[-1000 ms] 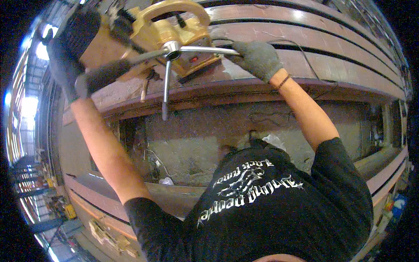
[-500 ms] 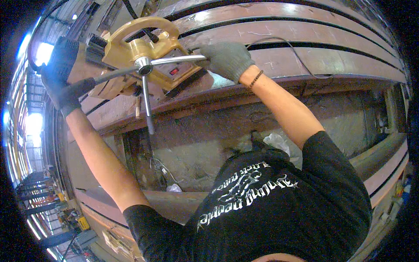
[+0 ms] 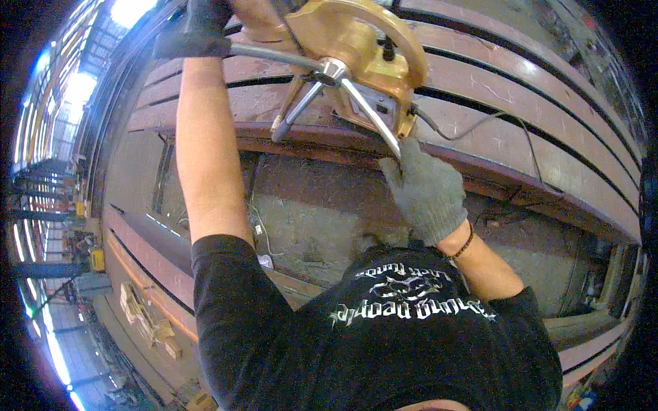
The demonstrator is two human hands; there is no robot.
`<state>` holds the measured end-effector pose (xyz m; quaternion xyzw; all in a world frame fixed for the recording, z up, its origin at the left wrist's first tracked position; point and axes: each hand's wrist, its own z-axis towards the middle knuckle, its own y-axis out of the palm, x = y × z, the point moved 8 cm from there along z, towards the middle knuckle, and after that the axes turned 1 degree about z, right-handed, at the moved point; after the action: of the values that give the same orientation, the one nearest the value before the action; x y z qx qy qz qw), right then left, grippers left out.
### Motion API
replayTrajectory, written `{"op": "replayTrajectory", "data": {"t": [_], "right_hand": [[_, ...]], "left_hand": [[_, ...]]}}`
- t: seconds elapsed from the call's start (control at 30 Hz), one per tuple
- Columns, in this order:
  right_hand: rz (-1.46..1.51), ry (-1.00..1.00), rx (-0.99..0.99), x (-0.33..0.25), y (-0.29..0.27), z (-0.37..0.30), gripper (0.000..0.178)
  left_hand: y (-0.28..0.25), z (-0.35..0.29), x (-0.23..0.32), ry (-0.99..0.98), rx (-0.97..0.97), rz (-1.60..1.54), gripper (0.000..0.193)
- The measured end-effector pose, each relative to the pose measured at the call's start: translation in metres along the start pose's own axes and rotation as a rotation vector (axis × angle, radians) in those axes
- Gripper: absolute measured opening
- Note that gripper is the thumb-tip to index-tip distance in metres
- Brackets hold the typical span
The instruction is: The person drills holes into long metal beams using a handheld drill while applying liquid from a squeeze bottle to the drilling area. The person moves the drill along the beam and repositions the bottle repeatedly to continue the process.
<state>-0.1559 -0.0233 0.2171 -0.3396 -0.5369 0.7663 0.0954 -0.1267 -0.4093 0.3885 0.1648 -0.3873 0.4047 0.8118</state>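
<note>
My left hand (image 3: 202, 27) is wrapped round one spoke of the handle (image 3: 332, 72), my right hand (image 3: 432, 195) closed on another. The gold machine (image 3: 329, 31) sits by the worktop's (image 3: 480, 82) near edge. I judge this to be steering the machine round by its spokes; the next move calls for firm, even holds. Since half a second ago, machine and handle have swung clockwise in my view, which also shifted.
</note>
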Motion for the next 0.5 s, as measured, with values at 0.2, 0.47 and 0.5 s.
{"op": "replayTrajectory", "data": {"t": [0.2,0.47,0.5], "right_hand": [[0.104,-0.131,0.006,-0.011,-0.009,0.004,0.033],[0.013,-0.56,-0.19,0.071,-0.081,0.111,0.025],[-0.011,-0.574,-0.221,0.084,-0.079,0.128,0.026]], "left_hand": [[-0.022,-0.007,0.001,-0.014,0.039,0.004,0.075],[-0.02,-0.011,0.003,-0.017,0.044,0.022,0.078],[-0.019,-0.015,0.006,-0.014,0.052,0.014,0.079]]}}
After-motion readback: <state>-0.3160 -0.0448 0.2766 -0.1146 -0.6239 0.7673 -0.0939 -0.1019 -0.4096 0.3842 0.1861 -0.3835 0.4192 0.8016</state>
